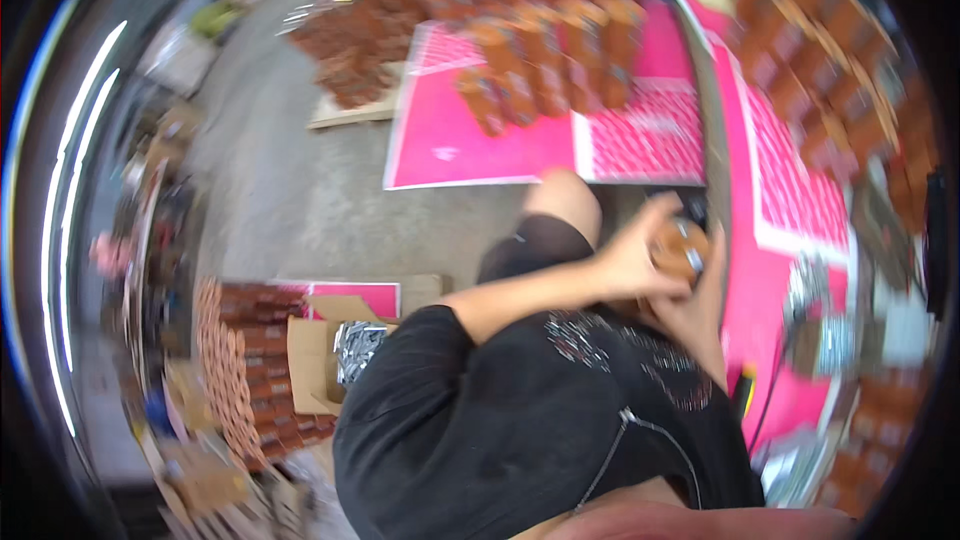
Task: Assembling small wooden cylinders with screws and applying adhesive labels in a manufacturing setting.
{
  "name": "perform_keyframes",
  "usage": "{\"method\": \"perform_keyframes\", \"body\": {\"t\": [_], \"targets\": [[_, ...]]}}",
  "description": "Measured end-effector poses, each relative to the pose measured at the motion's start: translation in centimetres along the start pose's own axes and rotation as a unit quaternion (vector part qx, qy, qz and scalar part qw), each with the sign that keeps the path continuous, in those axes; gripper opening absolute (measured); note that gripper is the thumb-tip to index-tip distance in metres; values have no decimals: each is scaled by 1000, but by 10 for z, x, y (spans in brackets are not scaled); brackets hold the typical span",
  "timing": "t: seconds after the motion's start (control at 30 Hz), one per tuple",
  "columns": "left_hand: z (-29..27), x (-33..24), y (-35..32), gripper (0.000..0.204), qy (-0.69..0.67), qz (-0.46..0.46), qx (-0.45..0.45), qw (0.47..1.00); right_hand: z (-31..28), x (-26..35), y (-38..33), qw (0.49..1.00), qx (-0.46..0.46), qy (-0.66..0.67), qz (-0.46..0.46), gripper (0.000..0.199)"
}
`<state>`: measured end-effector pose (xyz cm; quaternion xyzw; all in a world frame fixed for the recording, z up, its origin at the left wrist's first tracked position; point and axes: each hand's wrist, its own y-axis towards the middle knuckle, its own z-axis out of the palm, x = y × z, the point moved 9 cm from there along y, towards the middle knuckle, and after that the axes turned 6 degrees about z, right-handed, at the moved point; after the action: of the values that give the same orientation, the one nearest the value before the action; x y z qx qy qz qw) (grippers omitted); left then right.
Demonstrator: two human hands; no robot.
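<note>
Both my hands meet in front of my chest around a small orange-brown cylinder with a metal end (pixel 683 248). My left hand (pixel 632 258) comes across from the left and wraps over it. My right hand (pixel 698 308) cups it from below and the right. My black shirt (pixel 520 410) with a studded pattern fills the lower middle. The picture is blurred by motion.
Pink sheets (pixel 470 140) lie on the grey floor, carrying rows of upright orange-brown cylinders (pixel 560 60). More stand on pink sheets at the right (pixel 830 100). At lower left are an open cardboard box with silvery pieces (pixel 345 350) and stacked cylinders (pixel 245 370).
</note>
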<state>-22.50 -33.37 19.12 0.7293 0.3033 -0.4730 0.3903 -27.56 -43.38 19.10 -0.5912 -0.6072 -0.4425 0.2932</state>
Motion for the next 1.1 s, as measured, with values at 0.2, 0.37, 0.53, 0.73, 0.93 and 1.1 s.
{"method": "perform_keyframes", "body": {"t": [0.2, 0.37, 0.53, 0.73, 0.93, 1.1], "targets": [[-8, -18, 25, 102, -183, -36, -21, 982, -25, -17, 6, 986, -4, 164, 15, 108], [1, -41, 28, 105, -151, 95, 24, 984, -42, -15, -7, 988, -12, 149, 25, 98], [3, -52, 24, 110, -111, 136, 38, 984, -40, -13, -7, 989, 25, 148, 6, 94], [-4, -63, 29, 109, -51, 173, 36, 983, -34, 0, 11, 997, 35, 68, -12, 93], [-17, -47, 19, 112, 90, 157, 43, 982, -15, -4, 13, 992, 52, 112, 15, 91], [-6, -35, 6, 98, 29, 89, 77, 993, 13, -47, -15, 961, 71, 252, 91, 95]]}}
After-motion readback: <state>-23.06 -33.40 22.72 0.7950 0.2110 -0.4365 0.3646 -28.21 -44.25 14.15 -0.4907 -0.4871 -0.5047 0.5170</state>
